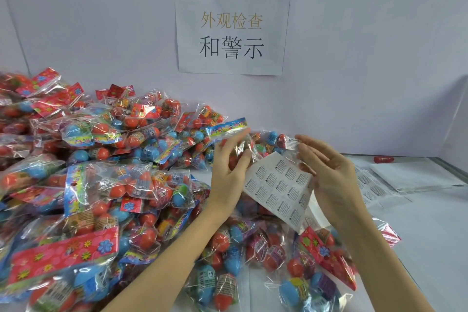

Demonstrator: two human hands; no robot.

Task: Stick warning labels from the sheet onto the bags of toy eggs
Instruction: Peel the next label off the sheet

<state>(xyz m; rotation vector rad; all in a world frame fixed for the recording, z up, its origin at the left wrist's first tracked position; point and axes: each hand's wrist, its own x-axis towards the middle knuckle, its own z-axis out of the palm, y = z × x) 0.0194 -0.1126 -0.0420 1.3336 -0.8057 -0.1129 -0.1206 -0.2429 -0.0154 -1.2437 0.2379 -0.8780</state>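
While the left hand (229, 159) grips a raised bag of toy eggs (243, 142) and the label sheet (277, 190), the right hand (326, 170), pinching a peeled warning label (291, 144), should press it flat onto smooth film.

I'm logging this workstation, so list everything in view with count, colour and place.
Bags of toy eggs: many, clear with red and blue eggs, piled left and centre.
Held bag: one, clear, blue header, raised at centre.
Label sheet: one, white, below the held bag.
Single label: one, white, at right fingertips.
Spare sheets: several, white, table right.
Wall sign: one, white, wall.
Red object: one, far right.
Left hand: grips held bag.
Right hand: pinches label.
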